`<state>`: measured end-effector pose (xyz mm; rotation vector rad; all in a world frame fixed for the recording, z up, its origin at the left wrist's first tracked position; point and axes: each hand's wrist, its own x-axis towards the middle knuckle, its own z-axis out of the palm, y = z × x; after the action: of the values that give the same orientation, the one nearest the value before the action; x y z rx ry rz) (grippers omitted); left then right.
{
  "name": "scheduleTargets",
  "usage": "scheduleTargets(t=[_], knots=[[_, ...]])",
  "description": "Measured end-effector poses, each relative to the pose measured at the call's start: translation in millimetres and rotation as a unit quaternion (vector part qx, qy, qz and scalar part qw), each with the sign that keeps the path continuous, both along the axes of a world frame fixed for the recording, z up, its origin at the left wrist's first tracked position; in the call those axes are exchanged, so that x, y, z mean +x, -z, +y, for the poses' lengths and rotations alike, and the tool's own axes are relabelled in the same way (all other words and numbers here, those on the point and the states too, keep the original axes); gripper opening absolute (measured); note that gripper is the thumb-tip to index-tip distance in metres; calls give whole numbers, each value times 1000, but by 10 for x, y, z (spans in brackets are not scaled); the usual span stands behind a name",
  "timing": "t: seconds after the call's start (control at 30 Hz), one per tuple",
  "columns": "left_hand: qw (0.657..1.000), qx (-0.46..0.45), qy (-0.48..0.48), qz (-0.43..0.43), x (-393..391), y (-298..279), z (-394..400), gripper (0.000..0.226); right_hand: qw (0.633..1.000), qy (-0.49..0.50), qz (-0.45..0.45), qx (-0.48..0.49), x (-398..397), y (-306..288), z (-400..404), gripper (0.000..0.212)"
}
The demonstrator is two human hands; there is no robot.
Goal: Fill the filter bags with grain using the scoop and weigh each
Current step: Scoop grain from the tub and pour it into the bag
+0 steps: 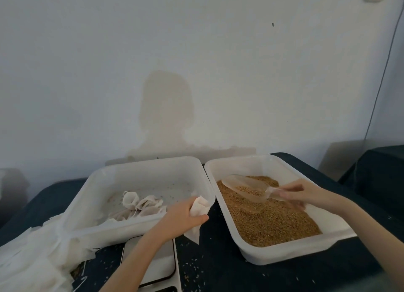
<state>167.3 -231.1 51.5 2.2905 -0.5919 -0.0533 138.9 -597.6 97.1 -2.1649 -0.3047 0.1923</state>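
Clear plastic scoop [247,188], part-loaded with grain, hangs over the grain tray [258,254], gripped by the right hand [306,194]; its long axis points toward ten o'clock. At eight o'clock from its mouth, the left hand [181,220] clutches an empty filter bag [200,206], nearer than anything else.

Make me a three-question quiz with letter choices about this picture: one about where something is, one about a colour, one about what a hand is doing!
1. Where is the grain?
A. right tub
B. left tub
C. on the scale

2. What colour is the grain?
A. green
B. golden brown
C. black

3. What is the left hand doing?
A. resting flat
B. pointing
C. holding a filter bag

Answers:
1 A, the right tub is the one filled with grain.
2 B, it looks golden brown.
3 C, the fingers wrap round the white bag, while the right hand holds the clear scoop.
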Motion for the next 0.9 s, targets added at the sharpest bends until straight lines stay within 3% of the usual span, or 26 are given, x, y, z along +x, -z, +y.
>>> scheduleTargets(t=[0.23, 0.5, 0.77, 0.9], knots=[[999, 38, 23, -14, 72, -74, -123, 24, 994, -100, 30, -23, 8, -230, 222, 29], [996, 82, 40, -13, 73, -137, -183, 48, 990, -112, 42, -69, 61, -353, 324, 28], [992, 109, 55, -16, 79, -188, -265, 41, 987, -110, 60, -102, 94, -447, 358, 26], [991, 123, 54, -29, 94, -168, -313, 53, 986, -105, 65, -111, 83, -526, 408, 22]])
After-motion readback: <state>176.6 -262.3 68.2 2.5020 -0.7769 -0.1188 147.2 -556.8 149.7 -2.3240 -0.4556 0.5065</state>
